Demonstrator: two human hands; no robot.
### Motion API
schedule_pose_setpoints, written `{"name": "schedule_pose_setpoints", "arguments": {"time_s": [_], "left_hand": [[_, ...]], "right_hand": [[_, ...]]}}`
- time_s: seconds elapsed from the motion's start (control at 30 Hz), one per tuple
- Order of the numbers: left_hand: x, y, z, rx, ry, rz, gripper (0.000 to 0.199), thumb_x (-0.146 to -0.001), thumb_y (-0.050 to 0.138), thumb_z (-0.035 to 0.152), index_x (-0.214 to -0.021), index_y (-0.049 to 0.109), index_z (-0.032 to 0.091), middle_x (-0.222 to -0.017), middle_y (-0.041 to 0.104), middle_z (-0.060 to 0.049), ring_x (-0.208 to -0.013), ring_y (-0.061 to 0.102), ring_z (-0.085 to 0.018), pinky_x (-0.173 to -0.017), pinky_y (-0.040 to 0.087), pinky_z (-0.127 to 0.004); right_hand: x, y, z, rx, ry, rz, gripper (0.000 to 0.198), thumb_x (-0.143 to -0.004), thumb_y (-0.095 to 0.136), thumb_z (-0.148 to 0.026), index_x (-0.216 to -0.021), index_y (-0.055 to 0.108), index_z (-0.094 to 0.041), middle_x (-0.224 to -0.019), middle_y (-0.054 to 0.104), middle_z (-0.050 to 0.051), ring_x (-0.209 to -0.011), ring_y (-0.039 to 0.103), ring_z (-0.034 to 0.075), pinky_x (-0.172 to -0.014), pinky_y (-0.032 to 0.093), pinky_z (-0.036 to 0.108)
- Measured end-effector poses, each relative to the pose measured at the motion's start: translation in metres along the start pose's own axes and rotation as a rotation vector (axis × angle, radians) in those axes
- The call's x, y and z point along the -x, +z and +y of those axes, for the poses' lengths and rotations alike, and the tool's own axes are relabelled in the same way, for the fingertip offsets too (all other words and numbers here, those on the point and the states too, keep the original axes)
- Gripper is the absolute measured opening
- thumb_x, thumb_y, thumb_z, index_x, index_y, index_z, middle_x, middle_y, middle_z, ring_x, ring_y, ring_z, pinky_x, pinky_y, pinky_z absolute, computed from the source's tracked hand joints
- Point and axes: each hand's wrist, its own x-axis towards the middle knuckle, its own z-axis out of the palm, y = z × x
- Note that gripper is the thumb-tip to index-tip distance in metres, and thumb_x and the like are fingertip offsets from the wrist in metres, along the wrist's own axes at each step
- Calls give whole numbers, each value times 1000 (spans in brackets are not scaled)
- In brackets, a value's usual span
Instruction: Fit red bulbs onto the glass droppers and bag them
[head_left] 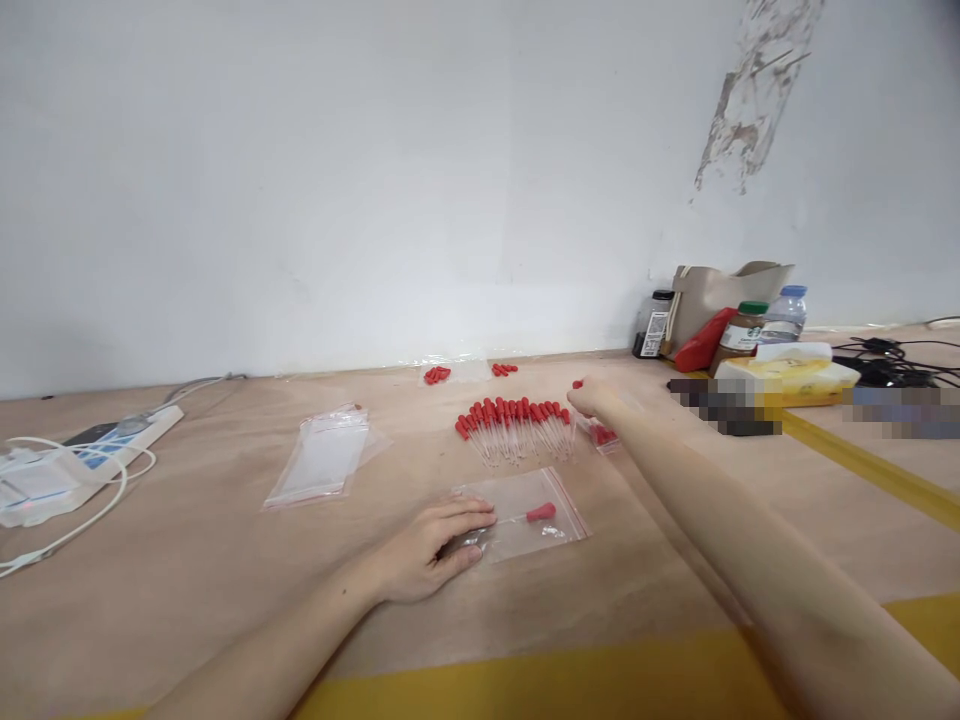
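Note:
My left hand (431, 545) lies flat on the left end of a clear zip bag (510, 485), fingers stretched and thumb apart. Inside that bag is a glass dropper, its red rubber bulb (541, 512) pointing right. Farther off to the right, my right hand (592, 398) is closed, with a small red rubber bulb (577, 384) at its fingertips; whether a glass tube is attached is hidden. Beneath the right wrist lies another clear bag with red pieces (604, 434). Between the hands and the wall, several red-topped droppers (514, 412) lie fanned in a row.
A stack of clear zip bags (321, 455) lies left. Loose red bulbs (436, 375) are near the wall. A power strip (127, 440) with white cables sits far left. At the right are a dark bottle (652, 325), a jar (742, 330) and a tissue pack (787, 378).

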Motion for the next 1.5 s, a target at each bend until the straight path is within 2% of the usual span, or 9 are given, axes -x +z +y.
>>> {"name": "schedule_pose_setpoints", "arguments": {"time_s": [0.17,0.3,0.43,0.6,0.83,1.0,1.2,1.4,1.5], "left_hand": [[0,0,0,-3,-11,-9,37,-87,43,26,-123,46,24,-128,46,-6,-117,42,-19,-100,31,-38],[0,0,0,-17,-21,-12,37,-87,42,27,-123,46,24,-128,47,-5,-117,42,-19,-101,31,-38],[0,1,0,-32,-31,-17,36,-87,42,27,-123,46,25,-128,46,-5,-117,42,-18,-101,31,-38],[0,0,1,-32,-45,-36,37,-87,41,26,-124,44,26,-130,44,-4,-119,40,-19,-100,32,-39],[3,0,1,-22,-87,-2,48,-86,44,28,-131,31,28,-136,36,-3,-122,34,-22,-101,30,-41],[2,0,0,-37,-87,-9,48,-86,44,29,-132,30,28,-135,36,-3,-122,34,-21,-101,30,-41],[2,0,1,-36,-73,-3,47,-86,44,28,-131,32,27,-134,39,-3,-121,35,-21,-101,31,-40],[1,0,1,-27,-63,-3,47,-85,44,26,-131,32,27,-134,38,-3,-121,35,-22,-100,31,-40],[1,0,1,-33,-63,-33,42,-87,42,26,-128,37,29,-136,34,-2,-122,35,-21,-100,31,-40]], "right_hand": [[59,-6,7,-344,-35,47,42,-76,41,-20,-117,34,-14,-56,53,-3,-42,52,10,-41,42,21],[97,3,16,-807,7,81,43,-71,49,-24,-109,31,-18,-60,46,-6,-44,52,10,-40,45,22],[113,15,15,-1010,109,65,37,-67,55,-23,-96,32,-23,-63,47,-6,-47,54,11,-45,49,25],[125,19,11,-1196,166,-162,32,-68,60,-21,-90,36,-23,-64,54,-4,-57,60,12,-59,52,28],[128,-8,18,-828,-58,-602,36,-56,72,-34,-79,53,-15,-58,57,-4,-51,53,8,-48,41,21],[128,-7,17,-632,-254,-576,34,-56,71,-35,-79,61,-13,-51,51,-5,-44,41,5,-43,31,18],[132,8,12,-651,-295,-524,33,-62,66,-37,-85,61,-13,-57,55,-2,-50,46,8,-48,34,19],[136,12,3,-430,-558,-302,23,-73,56,-35,-74,67,-15,-71,60,3,-63,51,12,-57,39,22],[136,9,2,-361,-649,-378,23,-79,48,-28,-72,67,-16,-72,62,3,-67,53,13,-62,41,23]]}}
